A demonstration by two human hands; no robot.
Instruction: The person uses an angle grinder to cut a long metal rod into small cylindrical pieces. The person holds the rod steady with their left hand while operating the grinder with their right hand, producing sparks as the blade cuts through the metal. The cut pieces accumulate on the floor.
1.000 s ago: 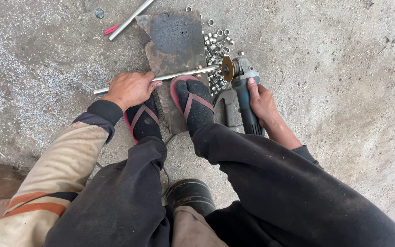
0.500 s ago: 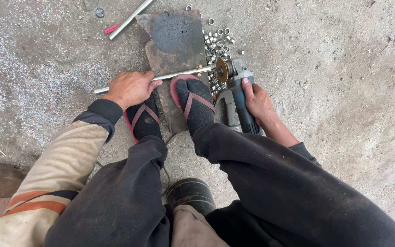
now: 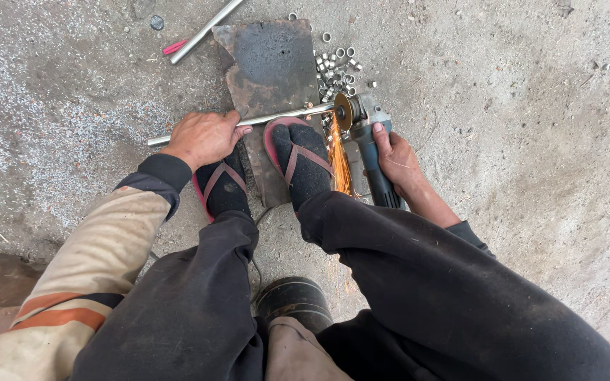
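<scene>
Cut in progress: your right hand (image 3: 395,156) wrapped around angle grinder (image 3: 368,144), disc (image 3: 344,111) biting thin steel tube (image 3: 248,121), sparks (image 3: 339,162) flying toward you. Left hand (image 3: 202,137) clamps tube onto rusty plate (image 3: 266,63). Cut rings (image 3: 335,69) piled just beyond. Next likely needs steady feed, firm hold-down.

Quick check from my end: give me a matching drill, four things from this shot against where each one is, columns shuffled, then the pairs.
Things:
1. thin silver metal tube
2. blue-grey angle grinder
3. small cut metal rings
4. rusty dark steel plate

Places:
A. under the right foot
B. piled beside the plate's right edge
C. pinned by the left hand
D. in the grip of the right hand

Pairs: 1-C, 2-D, 3-B, 4-A
</scene>
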